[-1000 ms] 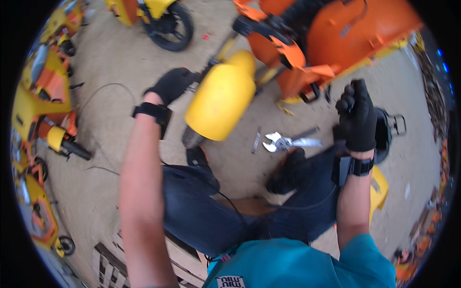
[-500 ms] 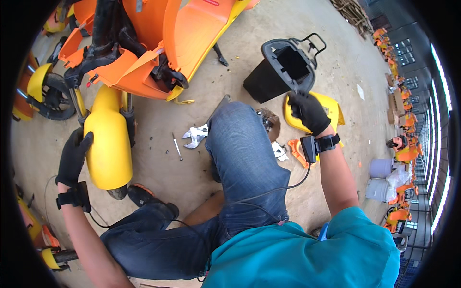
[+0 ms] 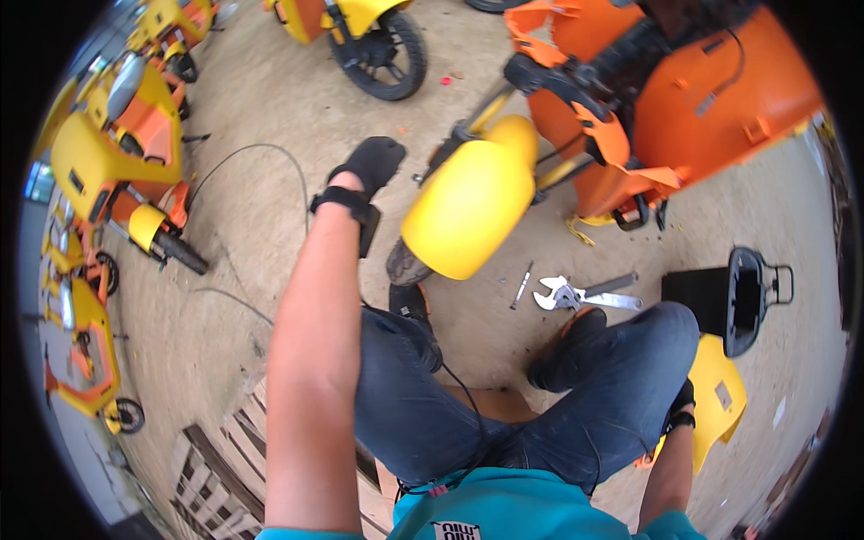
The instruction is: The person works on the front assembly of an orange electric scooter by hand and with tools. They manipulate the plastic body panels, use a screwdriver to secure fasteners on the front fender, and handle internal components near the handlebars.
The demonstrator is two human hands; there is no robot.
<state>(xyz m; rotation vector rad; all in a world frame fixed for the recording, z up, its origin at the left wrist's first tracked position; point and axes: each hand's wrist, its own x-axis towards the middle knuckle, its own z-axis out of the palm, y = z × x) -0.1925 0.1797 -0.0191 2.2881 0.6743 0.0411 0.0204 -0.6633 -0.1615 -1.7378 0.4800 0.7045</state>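
Note:
My left hand point(image 3: 373, 166), in a black glove, hovers just left of the yellow front fender point(image 3: 472, 211) of a partly stripped orange scooter. A small gap separates it from the fender, and its fingers cannot be made out singly. Under the fender shows a black tyre point(image 3: 407, 263). My right hand point(image 3: 682, 402) is down beside my right knee, mostly hidden by the leg, close to a yellow body panel point(image 3: 720, 387) on the floor. What it holds, if anything, is out of sight.
An adjustable wrench point(image 3: 560, 295) and a thin screwdriver point(image 3: 521, 286) lie before my feet. At right stands a black bin-like box point(image 3: 697, 297) with a handle. Other yellow-orange scooters point(image 3: 112, 166) line the left, and a wooden pallet point(image 3: 211, 481) lies at lower left.
The view has swung left, so the scooter appears farther right. My left hand has come off the yellow fender. My right hand has dropped from above the yellow panel to beside my knee.

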